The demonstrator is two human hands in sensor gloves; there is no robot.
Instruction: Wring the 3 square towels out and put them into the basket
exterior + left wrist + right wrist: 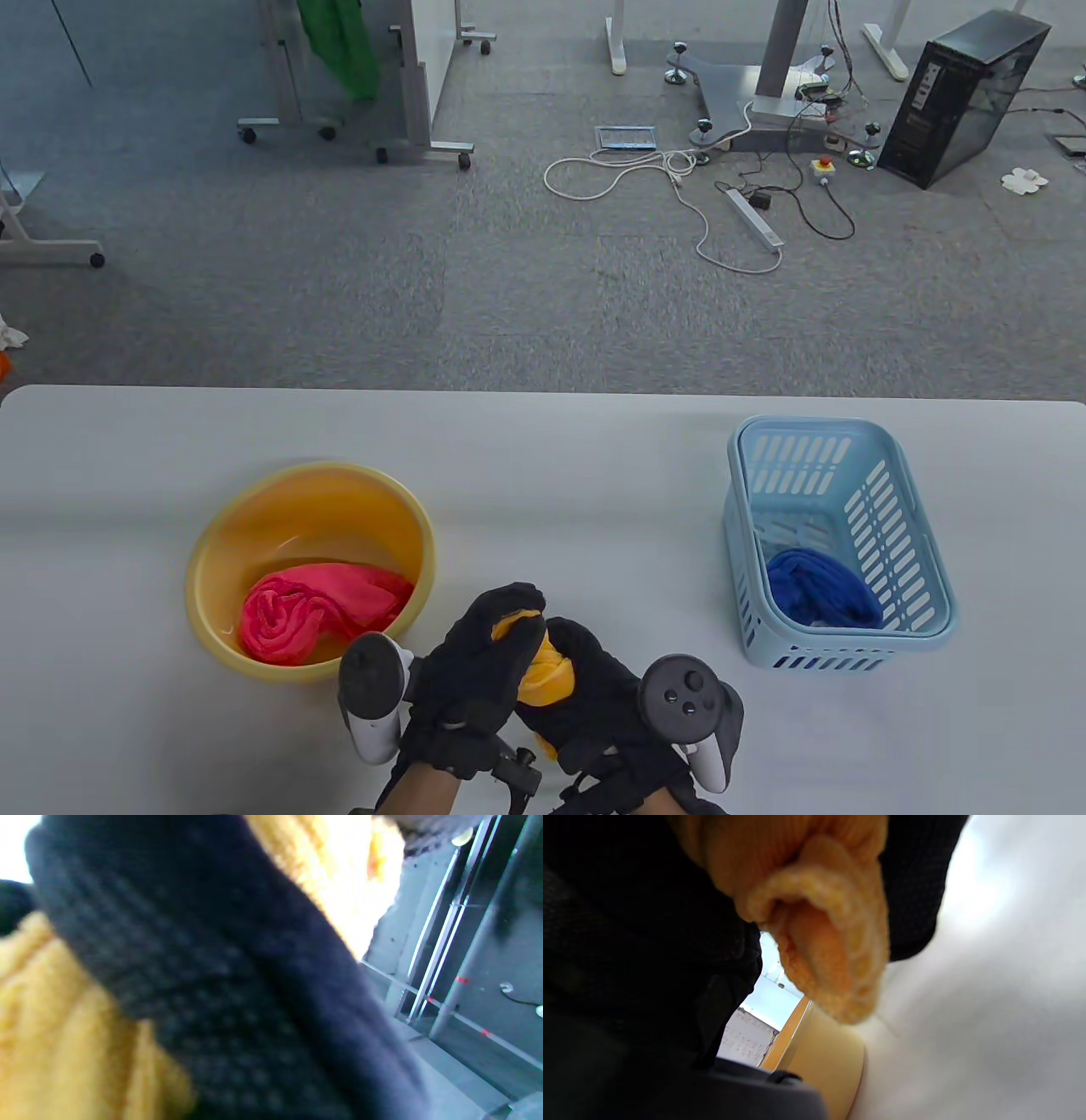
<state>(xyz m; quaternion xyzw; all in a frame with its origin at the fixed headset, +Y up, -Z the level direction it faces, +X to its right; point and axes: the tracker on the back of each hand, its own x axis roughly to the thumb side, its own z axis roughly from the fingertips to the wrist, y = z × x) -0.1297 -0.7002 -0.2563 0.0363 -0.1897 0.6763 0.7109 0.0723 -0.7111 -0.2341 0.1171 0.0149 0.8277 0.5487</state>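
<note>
Left hand: the left hand [475, 671] comes in from the bottom edge of the table view and leans to the right; its fingers are curled over the upper end of the yellow towel [543, 671] and clench it.
Right hand: the right hand [594, 696] lies just beside the left one and partly under it; it is wrapped around the lower part of the same towel and grips it.
Yellow towel: it is bunched between the two gloves, above the table [543, 475], between the yellow basin [212, 552] and the blue basket [747, 518].
Pink towel: the pink towel [314, 611] lies crumpled inside the basin, at its near side.
Blue towel: the blue towel [819, 586] lies inside the basket, in the near part.
Trackers: one tracker [373, 688] sits at the left hand, another [691, 705] at the right hand.
Left wrist view only: a blurred, very close gloved finger [220, 984] crosses the yellow fabric [63, 1035]; behind it a floor and metal frames show.
Right wrist view only: a folded end of the towel [827, 955] hangs out of the dark glove [636, 942], above the white table surface [988, 1005]; the outer wall of the basin [827, 1065] shows below it.
</note>
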